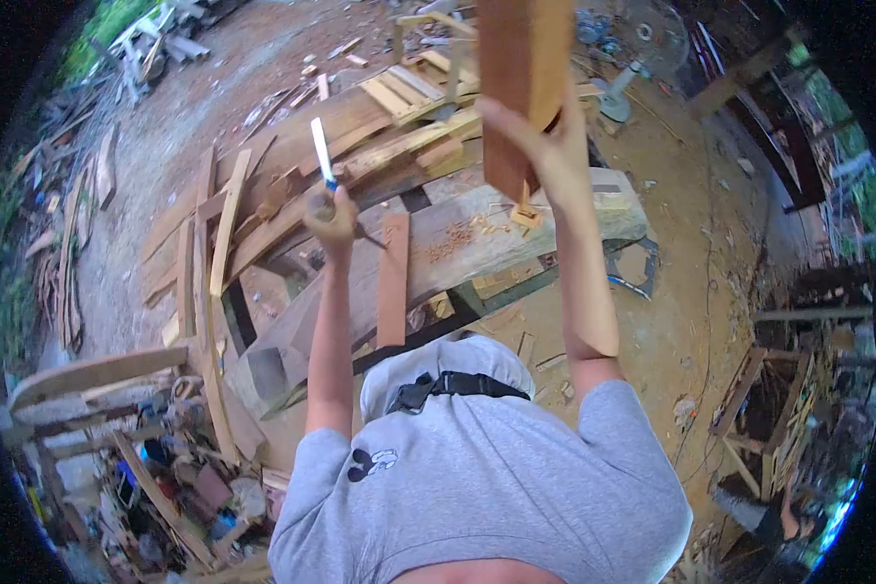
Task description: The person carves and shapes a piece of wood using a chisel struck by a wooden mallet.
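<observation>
My right hand [560, 161] is raised and wrapped round a thick reddish-brown board [518, 107], held upright with its top out of the frame. The lower end of this board overlaps a small light wooden piece [526, 216] on the heavy bench beam [457, 209]. On the left, my left hand [333, 222] is closed round a chisel-like tool [321, 148] with a flat pale blade pointing up and a blue collar. A thin dark rod also sticks out to the right of this fist. Beside it, a narrow reddish board [393, 282] lies across the beam.
Wood shavings [462, 237] are scattered on the beam. Long planks [341, 161] lie stacked beyond it. A standing fan [621, 88] is at the back right. Clutter [185, 487] fills the lower left, and a wooden frame [769, 419] stands at right near another person [788, 521].
</observation>
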Demonstrator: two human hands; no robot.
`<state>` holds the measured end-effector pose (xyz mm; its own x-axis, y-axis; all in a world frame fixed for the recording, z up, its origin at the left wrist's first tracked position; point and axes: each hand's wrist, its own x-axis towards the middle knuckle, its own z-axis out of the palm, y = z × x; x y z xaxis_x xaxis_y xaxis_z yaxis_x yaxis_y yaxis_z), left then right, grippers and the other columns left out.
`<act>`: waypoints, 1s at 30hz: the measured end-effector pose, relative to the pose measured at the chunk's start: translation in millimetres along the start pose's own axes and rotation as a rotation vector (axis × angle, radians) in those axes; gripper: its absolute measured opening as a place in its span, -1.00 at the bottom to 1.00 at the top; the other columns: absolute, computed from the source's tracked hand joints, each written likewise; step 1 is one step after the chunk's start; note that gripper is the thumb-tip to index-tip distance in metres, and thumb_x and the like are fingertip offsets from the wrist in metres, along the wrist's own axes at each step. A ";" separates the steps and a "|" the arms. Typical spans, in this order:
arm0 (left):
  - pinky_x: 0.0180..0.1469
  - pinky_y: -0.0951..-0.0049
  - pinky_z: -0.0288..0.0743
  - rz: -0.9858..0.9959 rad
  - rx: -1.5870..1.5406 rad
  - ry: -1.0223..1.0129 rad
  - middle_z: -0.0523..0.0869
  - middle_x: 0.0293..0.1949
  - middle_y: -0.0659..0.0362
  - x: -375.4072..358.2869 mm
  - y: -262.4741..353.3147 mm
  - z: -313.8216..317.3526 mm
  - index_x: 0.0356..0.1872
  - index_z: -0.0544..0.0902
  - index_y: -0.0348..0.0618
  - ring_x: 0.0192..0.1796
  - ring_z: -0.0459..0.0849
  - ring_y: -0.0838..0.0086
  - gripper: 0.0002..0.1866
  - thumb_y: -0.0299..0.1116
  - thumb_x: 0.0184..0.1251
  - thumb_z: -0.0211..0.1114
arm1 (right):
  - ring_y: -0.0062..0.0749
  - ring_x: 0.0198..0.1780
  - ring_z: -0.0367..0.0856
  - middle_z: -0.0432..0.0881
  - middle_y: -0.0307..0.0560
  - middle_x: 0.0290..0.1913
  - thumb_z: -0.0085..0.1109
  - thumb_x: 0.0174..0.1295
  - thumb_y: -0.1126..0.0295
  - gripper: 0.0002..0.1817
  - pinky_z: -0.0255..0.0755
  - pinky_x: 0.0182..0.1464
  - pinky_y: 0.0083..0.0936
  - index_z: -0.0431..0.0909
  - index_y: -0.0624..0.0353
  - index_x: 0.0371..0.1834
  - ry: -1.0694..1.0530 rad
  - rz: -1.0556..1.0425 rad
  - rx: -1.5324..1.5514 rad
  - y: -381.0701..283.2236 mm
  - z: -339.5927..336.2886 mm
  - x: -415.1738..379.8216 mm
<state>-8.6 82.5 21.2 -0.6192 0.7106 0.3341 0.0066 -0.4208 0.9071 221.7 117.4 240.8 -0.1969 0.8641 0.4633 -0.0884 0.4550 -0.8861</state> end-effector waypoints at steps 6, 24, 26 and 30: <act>-0.66 0.67 0.22 0.018 0.018 0.053 0.42 -0.75 0.33 1.5 2.4 0.0 -0.64 0.37 -0.16 -0.71 0.39 0.70 -0.79 -0.54 0.14 0.14 | -0.40 -0.15 0.48 0.51 -0.14 -0.22 0.38 -0.21 0.40 -0.43 0.38 -0.10 -0.43 0.35 0.19 -0.07 0.011 -0.173 -0.014 37.3 38.9 -5.3; -0.69 0.64 0.26 -0.056 0.010 0.081 0.43 -0.74 0.29 -3.7 -9.9 0.8 -0.62 0.42 -0.16 -0.72 0.39 0.66 -0.83 -0.46 0.14 0.12 | -0.16 -0.17 0.42 0.43 -0.12 -0.27 0.19 -0.33 0.57 -0.31 0.39 -0.20 -0.33 0.37 -0.12 0.04 -0.361 -0.730 -1.271 81.6 41.1 9.6; -0.69 0.63 0.27 0.080 0.208 -0.020 0.41 -0.74 0.29 -3.7 6.2 0.8 -0.63 0.40 -0.16 -0.72 0.39 0.65 -0.83 -0.48 0.13 0.13 | -0.12 -0.18 0.45 0.47 -0.11 -0.22 0.22 -0.36 0.56 -0.30 0.39 -0.18 -0.29 0.36 -0.07 0.04 -0.137 -0.465 -1.017 61.5 41.1 18.8; -0.68 0.66 0.17 0.089 0.190 0.047 0.35 -0.78 0.35 -2.2 2.6 4.4 -0.76 0.26 -0.11 -0.72 0.32 0.73 -0.68 -0.52 0.12 0.12 | -0.19 -0.14 0.52 0.51 -0.06 -0.10 0.35 -0.28 0.50 -0.38 0.37 -0.07 -0.40 0.37 0.16 -0.02 0.099 -0.170 -0.035 54.6 71.4 16.8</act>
<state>-3.7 82.3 23.9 -0.6455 0.6461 0.4072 0.2083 -0.3640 0.9078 143.9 141.3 199.3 -0.0847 0.7906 0.6065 -0.0777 0.6016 -0.7950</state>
